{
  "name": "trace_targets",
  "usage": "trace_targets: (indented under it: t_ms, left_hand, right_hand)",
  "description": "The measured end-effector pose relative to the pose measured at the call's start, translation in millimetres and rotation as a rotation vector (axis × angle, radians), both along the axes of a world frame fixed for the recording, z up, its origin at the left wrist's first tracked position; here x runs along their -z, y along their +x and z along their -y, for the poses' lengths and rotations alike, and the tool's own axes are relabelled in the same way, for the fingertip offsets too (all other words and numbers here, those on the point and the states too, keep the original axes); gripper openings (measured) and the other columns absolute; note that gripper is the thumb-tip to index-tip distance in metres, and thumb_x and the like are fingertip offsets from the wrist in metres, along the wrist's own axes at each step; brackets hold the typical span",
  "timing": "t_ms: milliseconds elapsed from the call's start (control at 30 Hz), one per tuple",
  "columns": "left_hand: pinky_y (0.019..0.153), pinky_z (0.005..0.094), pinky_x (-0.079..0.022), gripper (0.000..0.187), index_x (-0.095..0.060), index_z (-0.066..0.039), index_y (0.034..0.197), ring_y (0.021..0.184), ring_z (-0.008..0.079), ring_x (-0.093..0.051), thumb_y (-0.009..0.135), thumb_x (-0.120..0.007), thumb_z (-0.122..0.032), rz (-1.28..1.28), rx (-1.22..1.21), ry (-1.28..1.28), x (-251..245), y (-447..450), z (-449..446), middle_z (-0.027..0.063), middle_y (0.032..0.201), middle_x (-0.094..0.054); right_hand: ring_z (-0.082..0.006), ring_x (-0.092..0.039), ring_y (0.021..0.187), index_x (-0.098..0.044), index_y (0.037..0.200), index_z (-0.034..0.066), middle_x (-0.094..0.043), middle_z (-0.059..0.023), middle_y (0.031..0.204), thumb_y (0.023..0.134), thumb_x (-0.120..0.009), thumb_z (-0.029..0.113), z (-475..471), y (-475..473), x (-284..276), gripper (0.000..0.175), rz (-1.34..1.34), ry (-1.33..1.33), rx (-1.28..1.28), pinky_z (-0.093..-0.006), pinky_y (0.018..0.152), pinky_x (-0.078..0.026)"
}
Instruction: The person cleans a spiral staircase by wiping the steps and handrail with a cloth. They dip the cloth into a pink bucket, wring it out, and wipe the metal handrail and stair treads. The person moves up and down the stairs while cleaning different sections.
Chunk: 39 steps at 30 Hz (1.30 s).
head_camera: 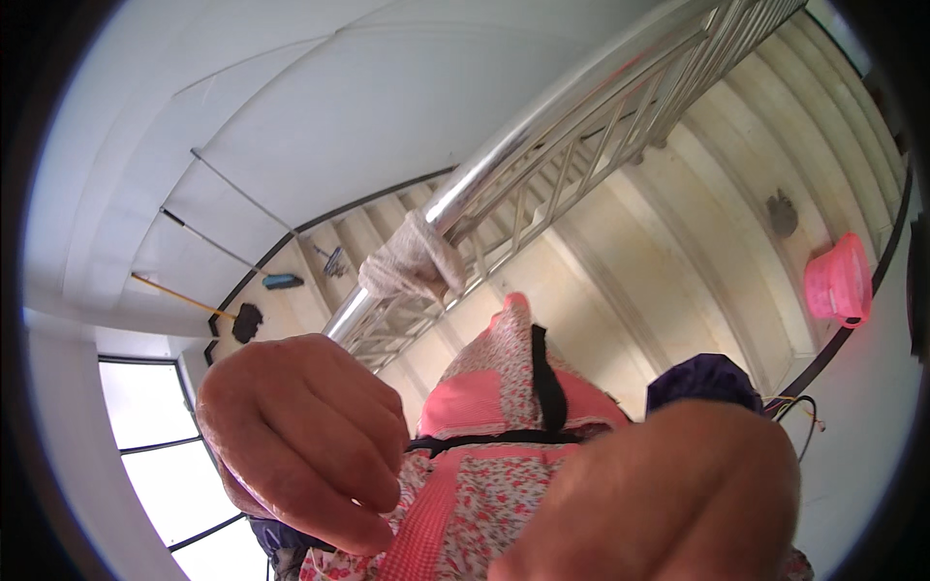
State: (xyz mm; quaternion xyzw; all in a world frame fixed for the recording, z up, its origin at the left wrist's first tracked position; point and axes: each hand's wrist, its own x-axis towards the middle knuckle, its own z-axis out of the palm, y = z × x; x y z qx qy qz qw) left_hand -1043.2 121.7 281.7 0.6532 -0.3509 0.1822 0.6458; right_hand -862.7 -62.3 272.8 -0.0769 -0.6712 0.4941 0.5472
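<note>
My left hand [305, 436] is raised close to the camera at the lower left, its fingers curled in; nothing shows in it, though the palm is hidden. At the lower right my right hand [661, 501] is also near the camera, with its back towards it and its fingers bent; what lies under them is hidden. Between and beyond the hands is a pink floral apron [494, 494] with a black waistband. A dark purple cuff [701, 381] shows behind the right hand. Farther off, a greyish cloth [410, 265] is draped around a shiny metal handrail [472, 181], touched by neither hand.
Pale stone stairs [617, 240] curve to the upper right beside the metal railing. A pink bucket [835, 283] and a grey rag [782, 213] rest on steps. A blue-headed broom [282, 281], a dark-headed broom [248, 322] and a mop [333, 263] stand at the left wall.
</note>
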Motion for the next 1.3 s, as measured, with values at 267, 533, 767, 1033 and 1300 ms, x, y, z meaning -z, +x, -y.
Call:
trace_targets:
  t_ms: [267,533,767,1033,1300]
  left_hand:
    - [0.06,0.0363,-0.06,0.012,-0.075,0.003,0.089,0.061,0.0261,-0.066,0.083,-0.079,-0.005,-0.149,0.085,-0.008,17,-2,-7,0.0197,0.079,-0.071]
    - [0.05,0.0335,-0.052,0.012,-0.073,0.006,0.084,0.054,0.0246,-0.061,0.09,-0.072,-0.004,-0.207,0.091,-0.158,36,7,0,0.0187,0.072,-0.067]
    - [0.06,0.0319,-0.059,0.012,-0.076,0.001,0.091,0.063,0.0214,-0.067,0.087,-0.078,-0.009,-0.29,0.195,-0.059,41,14,-13,0.0157,0.08,-0.07]
    - [0.062,0.0315,-0.059,0.011,-0.076,0.0,0.093,0.065,0.0209,-0.067,0.085,-0.079,-0.007,-0.309,0.196,-0.043,43,23,-13,0.0148,0.083,-0.071]
    - [0.062,0.0318,-0.059,0.011,-0.077,0.0,0.093,0.065,0.0205,-0.068,0.084,-0.079,-0.006,-0.317,0.203,-0.037,44,30,-12,0.0144,0.083,-0.071]
  right_hand:
    - [-0.0245,-0.067,0.07,-0.064,0.097,-0.0048,-0.068,-0.0167,0.087,0.091,-0.071,0.007,6,-4,22,0.015,-0.114,-0.013,-0.056,-0.0339,0.06,-0.056]
    - [-0.0238,-0.067,0.072,-0.063,0.102,-0.0051,-0.068,-0.0167,0.089,0.091,-0.071,0.011,18,-4,39,0.02,-0.224,-0.023,-0.062,-0.0332,0.06,-0.056]
    - [-0.0232,-0.067,0.073,-0.063,0.106,-0.0053,-0.068,-0.0166,0.092,0.092,-0.071,0.014,22,-2,44,0.025,-0.273,-0.035,-0.05,-0.0325,0.061,-0.056]
    - [-0.0225,-0.067,0.075,-0.062,0.111,-0.0056,-0.068,-0.0166,0.094,0.092,-0.071,0.017,21,8,46,0.031,-0.292,-0.052,-0.05,-0.0318,0.062,-0.056]
    - [-0.0218,-0.067,0.078,-0.061,0.117,-0.0059,-0.067,-0.0165,0.097,0.093,-0.071,0.021,24,15,48,0.037,-0.304,-0.044,-0.037,-0.0311,0.063,-0.056]
